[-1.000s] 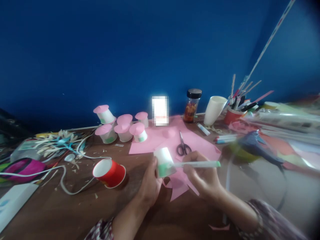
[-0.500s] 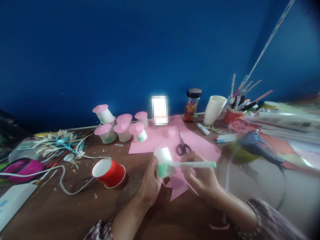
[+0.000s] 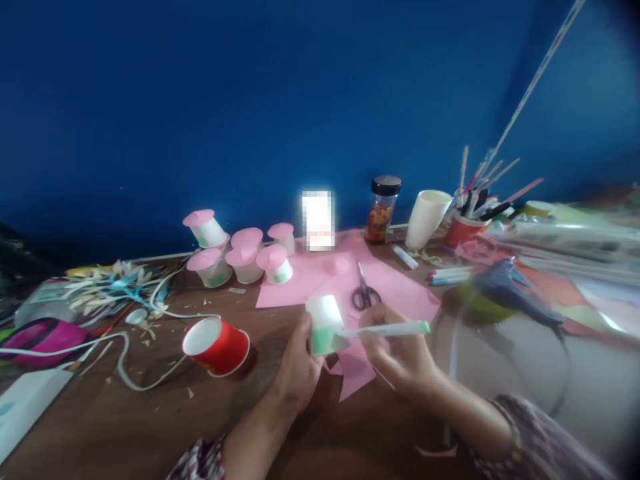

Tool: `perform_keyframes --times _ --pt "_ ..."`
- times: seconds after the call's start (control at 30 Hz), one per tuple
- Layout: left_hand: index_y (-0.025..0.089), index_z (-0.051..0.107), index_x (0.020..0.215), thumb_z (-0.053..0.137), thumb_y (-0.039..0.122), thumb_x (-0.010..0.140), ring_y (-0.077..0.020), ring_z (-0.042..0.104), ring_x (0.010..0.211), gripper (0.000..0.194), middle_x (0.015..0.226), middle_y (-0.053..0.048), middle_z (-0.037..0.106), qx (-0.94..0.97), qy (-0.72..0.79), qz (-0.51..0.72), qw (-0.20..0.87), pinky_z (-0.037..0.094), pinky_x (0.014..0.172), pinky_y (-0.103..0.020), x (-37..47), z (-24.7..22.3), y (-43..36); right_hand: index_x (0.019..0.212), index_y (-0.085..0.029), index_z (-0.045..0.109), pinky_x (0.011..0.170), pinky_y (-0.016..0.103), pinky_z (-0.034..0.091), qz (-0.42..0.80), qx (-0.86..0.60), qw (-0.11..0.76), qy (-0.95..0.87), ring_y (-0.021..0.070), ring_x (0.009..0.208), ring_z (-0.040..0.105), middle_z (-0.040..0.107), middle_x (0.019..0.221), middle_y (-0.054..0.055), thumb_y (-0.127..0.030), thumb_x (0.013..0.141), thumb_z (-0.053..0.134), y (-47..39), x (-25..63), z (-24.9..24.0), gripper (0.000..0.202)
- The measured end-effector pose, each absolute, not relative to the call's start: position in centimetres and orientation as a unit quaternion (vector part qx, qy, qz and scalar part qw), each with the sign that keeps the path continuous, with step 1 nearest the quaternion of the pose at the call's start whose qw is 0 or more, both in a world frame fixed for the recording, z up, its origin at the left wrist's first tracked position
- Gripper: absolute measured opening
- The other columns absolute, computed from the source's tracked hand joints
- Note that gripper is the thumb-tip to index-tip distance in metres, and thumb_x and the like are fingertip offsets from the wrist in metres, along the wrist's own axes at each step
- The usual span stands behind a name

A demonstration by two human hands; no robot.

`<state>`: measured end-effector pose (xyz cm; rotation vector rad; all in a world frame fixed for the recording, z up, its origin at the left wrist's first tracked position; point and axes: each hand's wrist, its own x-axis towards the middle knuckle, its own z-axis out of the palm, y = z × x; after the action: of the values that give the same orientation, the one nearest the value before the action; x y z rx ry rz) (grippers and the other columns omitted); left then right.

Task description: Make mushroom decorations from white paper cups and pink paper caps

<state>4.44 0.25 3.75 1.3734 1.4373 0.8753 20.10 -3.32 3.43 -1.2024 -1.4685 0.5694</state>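
My left hand (image 3: 299,370) is closed round a small white paper cup (image 3: 324,312) with a green patch low on its side. Between the fingers of my right hand (image 3: 397,353) is a white marker with a green end (image 3: 400,328); its tip meets the cup at the green patch, as far as I can see. Pink paper (image 3: 300,290) lies behind and under the cup, with cut scraps (image 3: 357,380) nearer me. Black-handled scissors (image 3: 366,293) rest on that paper, just beyond my right hand.
Several small cups with pink paper tops (image 3: 247,257) stand at the back left. A red paper cup (image 3: 217,347) tilts on the table beside a white cable (image 3: 127,367). A lidded jar (image 3: 383,213), a white cup (image 3: 427,220), a pen holder (image 3: 463,230) and a glue gun (image 3: 515,290) are rightward.
Both hands keep their hold on the cup and the marker. The marker's green end has tipped slightly upward; the whole view has shifted a little.
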Motion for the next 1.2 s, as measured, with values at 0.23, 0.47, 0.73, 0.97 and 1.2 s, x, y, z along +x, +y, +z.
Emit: perform_keyframes --times 0.23,0.47,0.73,0.97,1.2 --pt "0.014 0.06 0.111 0.062 0.014 0.072 -0.0215 0.066 0.087 0.038 0.098 -0.008 0.07 0.596 0.574 0.35 0.439 0.05 0.078 -0.028 4.0 2.4 0.5 0.078 -0.019 0.057 0.056 0.026 0.044 0.241 -0.504 0.553 -0.618 0.014 0.063 0.055 0.059 0.069 0.0 -0.013 0.078 0.056 -3.2 20.1 3.2 0.006" --pt "0.014 0.059 0.112 0.066 0.015 0.071 -0.0216 0.067 0.08 0.042 0.094 -0.008 0.071 0.562 0.576 0.359 0.473 0.051 0.066 -0.024 4.2 3.1 0.3 0.074 -0.019 0.054 0.054 0.025 0.043 0.26 -0.491 0.539 -0.633 0.0127 0.06 0.053 0.057 0.067 -0.001 -0.01 0.074 0.055 -3.5 20.1 3.6 0.01" --pt "0.016 0.061 0.112 0.065 0.014 0.07 -0.0214 0.066 0.077 0.043 0.09 -0.008 0.072 0.557 0.59 0.361 0.46 0.05 0.064 -0.024 4.3 2.8 0.2 0.079 -0.019 0.055 0.057 0.026 0.044 0.253 -0.496 0.545 -0.627 0.0131 0.063 0.055 0.059 0.071 0.0 -0.012 0.078 0.055 -3.5 20.0 3.4 0.007" --pt "0.014 0.06 0.11 0.061 0.015 0.072 -0.0208 0.066 0.08 0.039 0.093 -0.008 0.071 0.579 0.567 0.348 0.471 0.05 0.067 -0.024 4.0 3.2 0.4 0.075 -0.019 0.054 0.054 0.024 0.043 0.279 -0.478 0.533 -0.639 0.0122 0.059 0.053 0.057 0.067 -0.001 -0.012 0.075 0.055 -3.5 20.1 3.9 0.007" --pt "0.016 0.062 0.109 0.064 0.012 0.07 -0.0206 0.066 0.079 0.039 0.091 -0.006 0.071 0.548 0.581 0.358 0.484 0.051 0.067 -0.024 4.3 3.1 0.1 0.076 -0.019 0.056 0.055 0.024 0.045 0.248 -0.502 0.538 -0.63 0.0132 0.061 0.056 0.06 0.068 0.0 -0.011 0.076 0.055 -3.4 20.0 3.7 0.009"
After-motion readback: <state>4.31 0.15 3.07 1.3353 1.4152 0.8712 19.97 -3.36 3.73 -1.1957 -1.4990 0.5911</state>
